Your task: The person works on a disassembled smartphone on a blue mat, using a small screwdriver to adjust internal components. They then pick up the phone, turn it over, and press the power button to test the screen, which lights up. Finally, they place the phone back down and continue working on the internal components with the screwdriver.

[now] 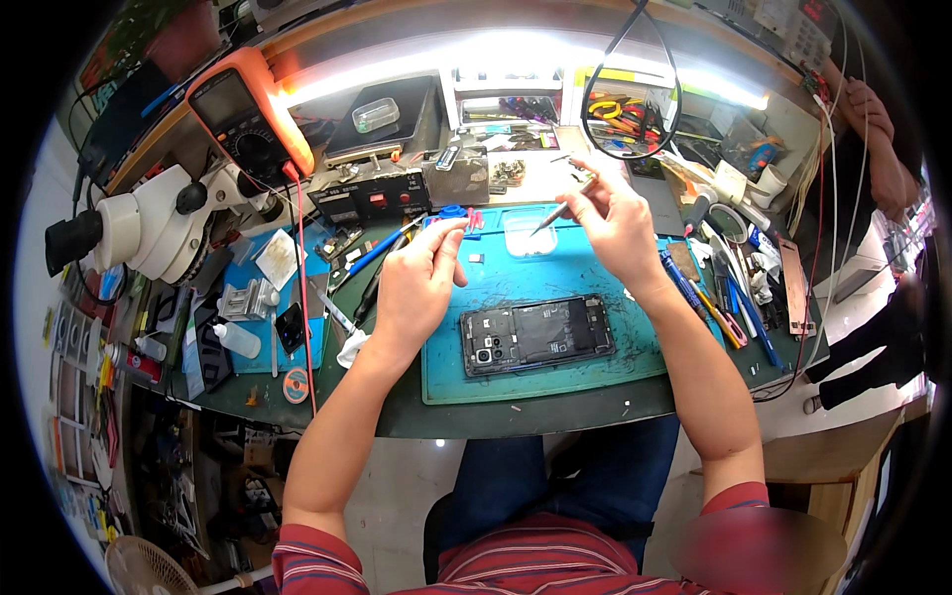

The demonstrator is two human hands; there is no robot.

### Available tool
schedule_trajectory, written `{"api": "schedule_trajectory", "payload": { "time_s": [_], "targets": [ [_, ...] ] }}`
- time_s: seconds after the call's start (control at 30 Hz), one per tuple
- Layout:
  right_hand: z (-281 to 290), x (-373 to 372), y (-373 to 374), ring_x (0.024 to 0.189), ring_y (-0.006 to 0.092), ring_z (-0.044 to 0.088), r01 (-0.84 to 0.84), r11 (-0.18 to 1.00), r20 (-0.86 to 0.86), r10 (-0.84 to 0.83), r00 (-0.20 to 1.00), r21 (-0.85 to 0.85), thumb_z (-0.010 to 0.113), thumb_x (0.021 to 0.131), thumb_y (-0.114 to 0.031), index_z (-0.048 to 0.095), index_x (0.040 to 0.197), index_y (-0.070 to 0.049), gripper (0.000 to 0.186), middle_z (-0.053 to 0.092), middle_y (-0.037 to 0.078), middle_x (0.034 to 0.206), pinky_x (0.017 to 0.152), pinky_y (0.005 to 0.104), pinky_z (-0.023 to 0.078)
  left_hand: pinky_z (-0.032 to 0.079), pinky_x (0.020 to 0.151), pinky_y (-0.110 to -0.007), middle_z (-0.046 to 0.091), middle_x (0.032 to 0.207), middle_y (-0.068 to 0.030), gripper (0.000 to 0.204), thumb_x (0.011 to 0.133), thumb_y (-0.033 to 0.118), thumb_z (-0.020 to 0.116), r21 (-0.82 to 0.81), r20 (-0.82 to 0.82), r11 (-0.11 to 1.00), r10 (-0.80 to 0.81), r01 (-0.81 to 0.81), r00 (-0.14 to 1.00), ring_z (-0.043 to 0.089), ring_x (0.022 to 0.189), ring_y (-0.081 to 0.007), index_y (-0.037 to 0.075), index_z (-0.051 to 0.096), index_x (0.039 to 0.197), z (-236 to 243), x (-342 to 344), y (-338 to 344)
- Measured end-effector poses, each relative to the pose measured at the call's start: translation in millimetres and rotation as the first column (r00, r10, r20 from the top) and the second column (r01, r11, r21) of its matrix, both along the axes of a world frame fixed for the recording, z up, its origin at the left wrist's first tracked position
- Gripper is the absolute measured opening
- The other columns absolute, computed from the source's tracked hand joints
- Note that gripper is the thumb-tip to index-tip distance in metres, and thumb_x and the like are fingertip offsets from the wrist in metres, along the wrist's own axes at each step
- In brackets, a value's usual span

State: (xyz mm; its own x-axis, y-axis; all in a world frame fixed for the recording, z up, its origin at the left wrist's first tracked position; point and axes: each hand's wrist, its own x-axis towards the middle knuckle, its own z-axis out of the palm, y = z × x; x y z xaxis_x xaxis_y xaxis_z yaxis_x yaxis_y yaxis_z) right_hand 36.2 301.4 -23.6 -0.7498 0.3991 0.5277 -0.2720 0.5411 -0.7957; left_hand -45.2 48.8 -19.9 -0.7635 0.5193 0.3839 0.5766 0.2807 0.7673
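My right hand (617, 220) is closed round a slim dark pointed tool (551, 217), whose tip points down over a small clear plastic tray (530, 244). Whether it is a pair of tweezers or a screwdriver, I cannot tell. To the left, my left hand (422, 278) has its fingers curled together above the edge of the blue work mat (446, 381); what they hold, if anything, is hidden. Small red and blue pieces (472, 220) lie just beyond its fingertips. Nearer me on the mat rests an opened smartphone (536, 336), its inner parts and camera lenses facing up.
At the left stand a microscope (149, 226) and an orange multimeter (248, 111). A black box with a red switch (375, 200) stands behind the mat. Several pens and tools (729, 297) lie at the right. A black cable loop (678, 89) hangs overhead. Another person's hand (870, 111) shows far right.
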Motion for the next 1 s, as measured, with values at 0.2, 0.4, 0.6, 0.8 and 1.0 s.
{"api": "schedule_trajectory", "payload": {
  "time_s": [0.2, 0.4, 0.6, 0.8, 1.0],
  "targets": [
    [4.2, 3.1, -12.0, 0.084, 0.0161, 0.075, -0.032, 0.994, 0.107, 0.021, 0.994, 0.104, 0.069, 0.098, -0.005, 0.059, 0.141, 0.003, 0.045, 0.077, 0.011, 0.093, 0.077, 0.0307, 0.058, 0.050, 0.065, -0.028, 0.074, 0.093, -0.0074, 0.025, 0.101, 0.007, 0.067, 0.069, -0.194, 0.998, 0.007, 0.006, 0.981, 0.062, 0.071, -0.0109, 0.004, 0.073, 0.126, -22.3, -6.4, -8.6],
    [4.4, 3.5, -11.3, 0.083, 0.0151, 0.075, -0.001, 0.999, 0.011, 0.001, 1.000, 0.035, 0.069, 0.099, -0.007, 0.059, 0.141, 0.004, 0.045, 0.078, 0.011, 0.093, 0.076, 0.0297, 0.058, 0.052, 0.068, -0.031, 0.073, 0.097, -0.0087, 0.026, 0.094, 0.004, 0.073, -0.023, -0.263, 0.998, -0.055, 0.051, 0.963, 0.064, 0.075, -0.0165, 0.004, 0.074, 0.119, -24.1, -1.6, -3.1],
    [10.3, 11.7, -31.7, 0.086, 0.0157, 0.077, -0.124, 0.992, 0.029, 0.124, 0.992, -0.010, 0.068, 0.100, -0.007, 0.059, 0.143, 0.003, 0.045, 0.078, 0.011, 0.094, 0.078, 0.0311, 0.059, 0.053, 0.072, -0.034, 0.072, 0.096, -0.0070, 0.029, 0.088, 0.009, 0.082, -0.093, -0.244, 0.988, -0.140, 0.121, 0.960, 0.065, 0.076, -0.0182, 0.005, 0.075, 0.116, -24.7, 9.5, 7.4],
    [8.3, 15.7, -45.2, 0.083, 0.0173, 0.077, -0.179, 0.979, 0.053, 0.175, 0.983, 0.095, 0.069, 0.099, -0.007, 0.059, 0.143, 0.002, 0.046, 0.077, 0.011, 0.093, 0.079, 0.0311, 0.059, 0.054, 0.069, -0.035, 0.073, 0.095, -0.0090, 0.018, 0.090, 0.014, 0.081, -0.203, -0.302, 0.977, -0.131, 0.071, 0.944, 0.066, 0.074, -0.0219, 0.005, 0.077, 0.105, -30.7, 8.3, 7.1],
    [15.8, 17.6, -42.7, 0.094, 0.0163, 0.077, -0.157, 0.986, 0.108, 0.150, 0.983, 0.057, 0.068, 0.102, -0.009, 0.055, 0.148, 0.002, 0.048, 0.078, 0.011, 0.098, 0.086, 0.0292, 0.059, 0.054, 0.069, -0.035, 0.074, 0.093, -0.0101, 0.013, 0.092, 0.014, 0.079, -0.138, -0.340, 0.988, -0.119, 0.076, 0.933, 0.067, 0.073, -0.0237, 0.003, 0.078, 0.100, -39.1, 0.4, 5.7]
  ]
}}
